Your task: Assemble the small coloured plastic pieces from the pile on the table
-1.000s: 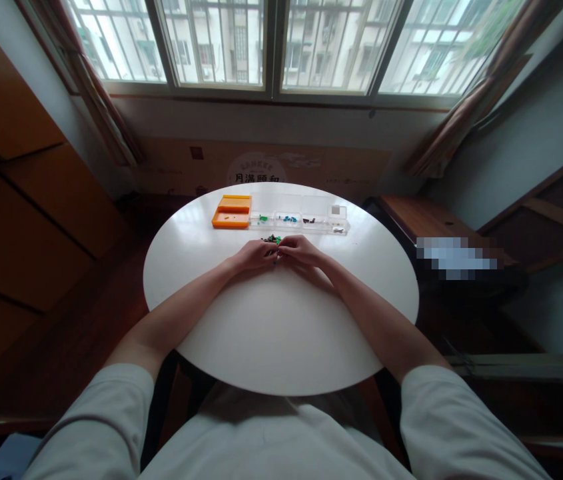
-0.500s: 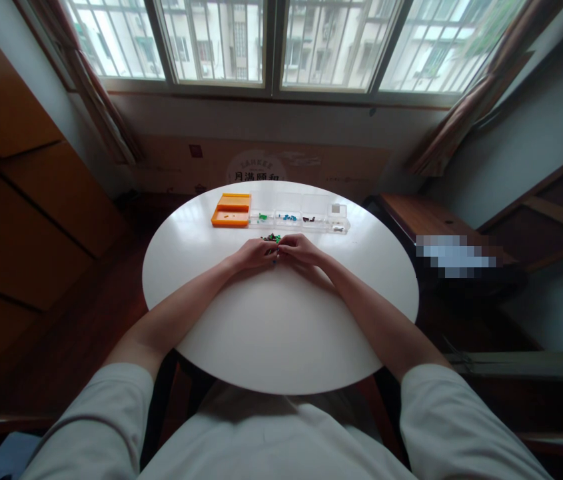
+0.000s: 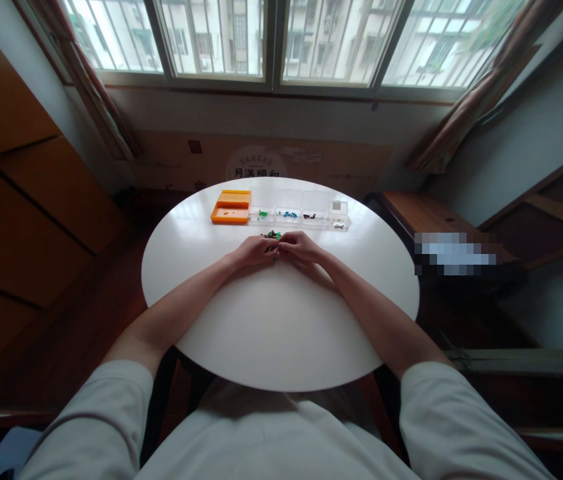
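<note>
My left hand and my right hand meet over the middle of the white table, fingers bent inward and tips almost touching. Both are closed; whatever lies between the fingertips is too small to make out. Just beyond them is a pile of small green and dark pieces, partly hidden by the hands. Farther back stand an open orange box with a few tiny orange bits in it, and clear open boxes holding green pieces, blue pieces and dark brown pieces.
The round white table reaches from my body toward the window wall. At the right end of the row is a small clear box with pale pieces. A wooden bench stands to the right and a wooden cabinet to the left.
The whole view has shifted very slightly, with the table a little higher in it. Both hands stay together in the same spot, with hardly any visible finger movement.
</note>
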`<state>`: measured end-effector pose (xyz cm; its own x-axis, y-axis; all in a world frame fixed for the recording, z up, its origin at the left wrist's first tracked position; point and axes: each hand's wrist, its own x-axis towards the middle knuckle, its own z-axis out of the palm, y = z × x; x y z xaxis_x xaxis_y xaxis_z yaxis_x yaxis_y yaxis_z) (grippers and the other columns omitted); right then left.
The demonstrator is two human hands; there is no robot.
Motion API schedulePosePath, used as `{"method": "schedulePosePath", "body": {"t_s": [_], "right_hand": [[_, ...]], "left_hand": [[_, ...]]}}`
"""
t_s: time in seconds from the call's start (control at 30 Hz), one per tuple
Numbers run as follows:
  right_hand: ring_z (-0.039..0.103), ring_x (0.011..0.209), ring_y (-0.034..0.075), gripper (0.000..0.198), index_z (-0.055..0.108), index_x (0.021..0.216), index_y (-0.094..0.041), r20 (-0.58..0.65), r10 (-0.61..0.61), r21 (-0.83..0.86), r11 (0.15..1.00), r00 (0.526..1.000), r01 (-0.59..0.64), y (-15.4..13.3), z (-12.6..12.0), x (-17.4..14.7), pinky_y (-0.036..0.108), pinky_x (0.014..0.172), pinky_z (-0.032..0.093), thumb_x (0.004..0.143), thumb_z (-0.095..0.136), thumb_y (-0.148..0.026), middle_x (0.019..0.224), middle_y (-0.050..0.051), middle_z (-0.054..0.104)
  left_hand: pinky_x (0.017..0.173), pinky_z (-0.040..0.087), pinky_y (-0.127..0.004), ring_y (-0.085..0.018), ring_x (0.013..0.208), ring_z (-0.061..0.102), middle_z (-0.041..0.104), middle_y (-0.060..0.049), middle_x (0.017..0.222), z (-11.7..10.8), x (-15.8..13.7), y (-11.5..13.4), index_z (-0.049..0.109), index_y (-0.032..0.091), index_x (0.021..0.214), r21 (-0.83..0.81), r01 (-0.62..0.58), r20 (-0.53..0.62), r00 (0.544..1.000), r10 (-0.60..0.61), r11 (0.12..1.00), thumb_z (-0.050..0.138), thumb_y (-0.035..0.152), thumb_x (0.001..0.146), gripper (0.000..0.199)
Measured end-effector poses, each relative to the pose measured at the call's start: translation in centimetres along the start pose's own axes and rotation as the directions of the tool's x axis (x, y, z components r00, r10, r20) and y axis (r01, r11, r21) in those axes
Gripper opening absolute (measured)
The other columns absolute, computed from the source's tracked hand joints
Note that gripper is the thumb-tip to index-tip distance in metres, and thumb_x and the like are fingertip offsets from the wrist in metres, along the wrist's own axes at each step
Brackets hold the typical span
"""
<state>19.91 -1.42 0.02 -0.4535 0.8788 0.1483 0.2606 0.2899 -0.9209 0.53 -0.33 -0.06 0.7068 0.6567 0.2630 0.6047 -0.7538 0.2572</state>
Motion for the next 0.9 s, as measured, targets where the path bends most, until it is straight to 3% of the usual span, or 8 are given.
{"method": "schedulePosePath", "body": {"t_s": [0.9], "right_hand": [[0.055,0.056,0.011,0.022,0.064,0.079,-0.012,-0.010,0.022,-0.018,1.000,1.000,-0.022,-0.31,0.11,-0.05,0.022,0.054,0.044,0.073,0.062,-0.034,0.062,0.001,0.063]], "left_hand": [[0.057,0.030,-0.021,-0.011,0.060,0.052,0.067,-0.002,0.075,-0.39,-0.19,0.38,0.069,0.020,0.094,-0.014,0.011,0.002,1.000,-0.011,1.000,0.043,0.040,0.085,0.033]]}}
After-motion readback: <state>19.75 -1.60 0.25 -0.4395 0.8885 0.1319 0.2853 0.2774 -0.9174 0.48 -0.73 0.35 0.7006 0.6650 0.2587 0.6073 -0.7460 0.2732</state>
